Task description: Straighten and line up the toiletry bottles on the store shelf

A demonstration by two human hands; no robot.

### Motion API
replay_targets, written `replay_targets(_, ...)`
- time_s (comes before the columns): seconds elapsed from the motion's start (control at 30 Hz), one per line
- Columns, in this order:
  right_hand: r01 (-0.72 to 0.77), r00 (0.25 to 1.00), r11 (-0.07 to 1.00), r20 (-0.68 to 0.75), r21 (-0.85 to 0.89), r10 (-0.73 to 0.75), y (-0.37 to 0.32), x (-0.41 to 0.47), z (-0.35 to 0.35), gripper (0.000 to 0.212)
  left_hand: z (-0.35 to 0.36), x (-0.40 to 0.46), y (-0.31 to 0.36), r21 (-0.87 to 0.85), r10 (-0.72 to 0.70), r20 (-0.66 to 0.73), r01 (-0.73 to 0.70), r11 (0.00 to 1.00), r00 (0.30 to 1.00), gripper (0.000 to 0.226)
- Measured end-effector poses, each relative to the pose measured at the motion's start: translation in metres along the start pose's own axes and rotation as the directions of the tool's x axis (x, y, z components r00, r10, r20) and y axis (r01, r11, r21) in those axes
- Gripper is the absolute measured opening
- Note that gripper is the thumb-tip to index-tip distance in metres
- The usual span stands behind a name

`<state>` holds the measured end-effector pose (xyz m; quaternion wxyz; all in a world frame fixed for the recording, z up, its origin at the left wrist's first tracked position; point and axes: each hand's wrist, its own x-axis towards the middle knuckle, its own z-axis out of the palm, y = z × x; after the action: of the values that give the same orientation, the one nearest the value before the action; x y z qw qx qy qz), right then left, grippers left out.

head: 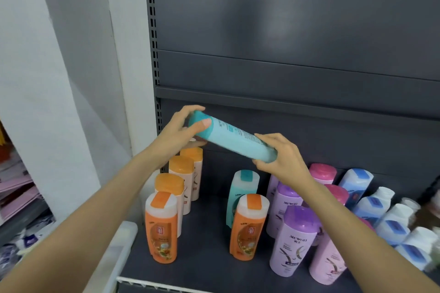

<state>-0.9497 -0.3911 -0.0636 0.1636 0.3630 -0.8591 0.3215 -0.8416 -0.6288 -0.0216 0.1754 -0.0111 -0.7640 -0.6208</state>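
Both hands, left hand and right hand, grip teal bottle by its ends, mid-frame above shelf.

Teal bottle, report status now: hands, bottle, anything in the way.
Left hand grips cap end, right hand grips base. Teal bottle held sideways above shelf. Another teal bottle and orange bottle upright below.

The white plastic bottles with blue labels blur toward the right edge; the purple plastic bottles' small print is unreadable.
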Motion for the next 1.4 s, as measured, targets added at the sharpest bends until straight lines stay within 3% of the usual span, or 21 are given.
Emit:
replay_targets(0.1, -0.088, 0.987, 0.987, 0.147, 0.134, 0.068, 0.008, 0.003, -0.009, 0.061, -0.005, 0.006, 0.008, 0.139, 0.068, 0.13, -0.087, 0.986, 0.989, 0.049)
replay_targets(0.23, -0.153, 0.966, 0.968, 0.236, 0.2, 0.104, 0.025, 0.006, -0.01, 0.057, 0.014, 0.021, 0.006, 0.371, 0.179, 0.039, -0.181, 0.911, 0.983, 0.045)
replay_targets(0.37, -0.108, 0.991, 0.977, 0.103, 0.185, 0.09, 0.027, 0.017, -0.005, 0.056, 0.045, 0.04, 0.009, 0.437, 0.276, -0.078, -0.216, 0.873, 0.958, 0.049)
replay_targets(0.5, -0.173, 0.985, 0.961, 0.033, 0.217, 0.17, 0.034, 0.032, 0.001, 0.055, 0.069, 0.055, 0.002, 0.48, 0.235, -0.192, -0.118, 0.869, 0.953, 0.052)
replay_targets(0.63, -0.2, 0.978, 0.942, 0.107, 0.27, 0.177, 0.05, 0.041, -0.001, 0.038, 0.07, 0.068, 0.003, 0.528, 0.19, -0.051, -0.135, 0.839, 0.98, 0.053)
replay_targets(0.77, -0.213, 0.969, 0.917, 0.191, 0.338, 0.154, 0.061, 0.044, -0.002, 0.043, 0.074, 0.083, 0.003, 0.623, 0.154, 0.015, -0.13, 0.771, 0.988, 0.057)
replay_targets(1.0, -0.214, 0.961, 0.974, 0.194, 0.079, 0.195, 0.099, 0.045, 0.004, 0.049, 0.106, 0.096, -0.012, 0.651, 0.162, -0.023, -0.108, 0.751, 0.987, 0.052)
replay_targets(1.1, -0.224, 0.934, 0.972, 0.271, -0.072, 0.235, 0.121, 0.038, 0.002, 0.045, 0.112, 0.102, -0.023, 0.664, 0.141, -0.014, -0.096, 0.741, 0.99, 0.049)
replay_targets(1.23, -0.172, 0.896, 0.958, 0.367, -0.229, 0.249, 0.139, 0.027, 0.002, 0.042, 0.121, 0.103, -0.041, 0.684, 0.064, 0.027, -0.065, 0.727, 0.998, 0.05)
replay_targets(1.4, -0.103, 0.891, 0.936, 0.386, -0.337, 0.237, 0.146, 0.024, 0.005, 0.038, 0.134, 0.105, -0.068, 0.699, -0.046, 0.025, 0.015, 0.715, 0.999, 0.055)
